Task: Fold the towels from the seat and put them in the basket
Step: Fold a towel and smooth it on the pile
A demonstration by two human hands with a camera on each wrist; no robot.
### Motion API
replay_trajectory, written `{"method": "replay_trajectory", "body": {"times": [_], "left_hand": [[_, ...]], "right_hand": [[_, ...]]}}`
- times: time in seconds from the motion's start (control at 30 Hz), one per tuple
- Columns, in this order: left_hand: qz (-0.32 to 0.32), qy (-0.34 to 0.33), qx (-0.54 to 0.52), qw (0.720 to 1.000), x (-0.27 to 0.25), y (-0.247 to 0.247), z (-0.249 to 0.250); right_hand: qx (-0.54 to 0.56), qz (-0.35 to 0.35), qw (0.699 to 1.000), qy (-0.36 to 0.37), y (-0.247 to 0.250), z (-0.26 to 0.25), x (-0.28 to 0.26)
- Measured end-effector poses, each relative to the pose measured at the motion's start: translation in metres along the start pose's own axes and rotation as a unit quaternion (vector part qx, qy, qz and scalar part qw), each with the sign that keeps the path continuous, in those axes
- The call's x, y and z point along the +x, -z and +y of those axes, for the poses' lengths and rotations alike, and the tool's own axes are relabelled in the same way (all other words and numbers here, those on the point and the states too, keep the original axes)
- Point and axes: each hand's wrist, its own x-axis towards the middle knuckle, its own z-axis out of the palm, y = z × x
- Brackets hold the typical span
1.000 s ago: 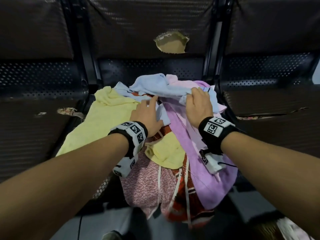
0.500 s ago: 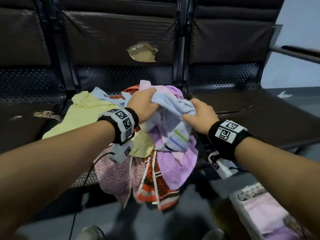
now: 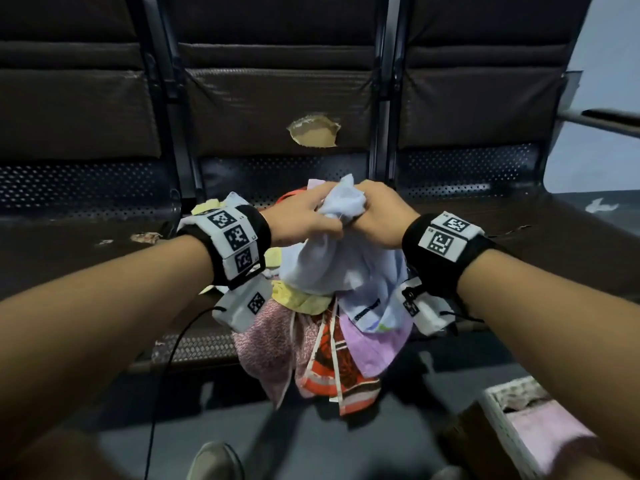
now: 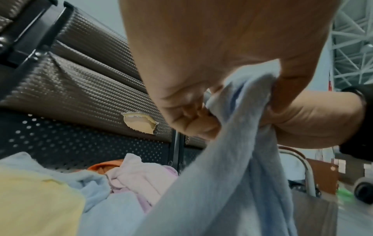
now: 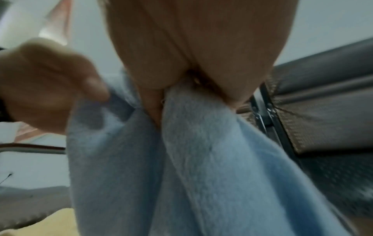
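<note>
Both hands [image 3: 341, 216] closer together than before, blue towel [image 3: 332, 265] higher.

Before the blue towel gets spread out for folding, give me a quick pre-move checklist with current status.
1. Left hand grips the blue towel: ok.
2. Right hand grips the same towel: ok; both hands meet at its bunched top.
3. Towel lifted off the pile: cannot tell; its lower end hangs against the other towels.
4. Corners found for spreading: not ok; the cloth is bunched, and no corner shows in either hand.
5. Basket within view: ok, at lower right on the floor, with pink cloth inside.
6. Bare seat for folding: ok; the seat to the right is bare.
</note>
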Motion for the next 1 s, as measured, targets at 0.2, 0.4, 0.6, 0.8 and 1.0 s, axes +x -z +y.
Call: {"method": "replay_trajectory", "body": {"times": [0.2,0.4,0.6,0.8,1.0], "left_hand": [[0.15,-0.052,0.136,0.978,-0.003,0.01,-0.016],[0.177,-0.033,0.131,0.975,-0.012,0.005,-0.035],[0.015,-0.001,0.108,0.994,-0.014,-0.008,-0.03],[0.082,0.021,0.011,0.996,-0.002,-0.011,-0.019],[0.272,0.136,0.055,0.951,0.021,0.0,-0.037]], "right_hand": [[-0.091,0.071,0.992,-0.047,-0.004,0.002,-0.012],[-0.129,0.049,0.983,-0.12,-0.001,0.018,-0.016],[-0.06,0.145,0.975,-0.158,-0.001,0.02,-0.01],[0.043,0.111,0.989,-0.093,-0.009,0.012,-0.008],[0.115,-0.002,0.993,-0.025,-0.012,0.005,-0.025]]}}
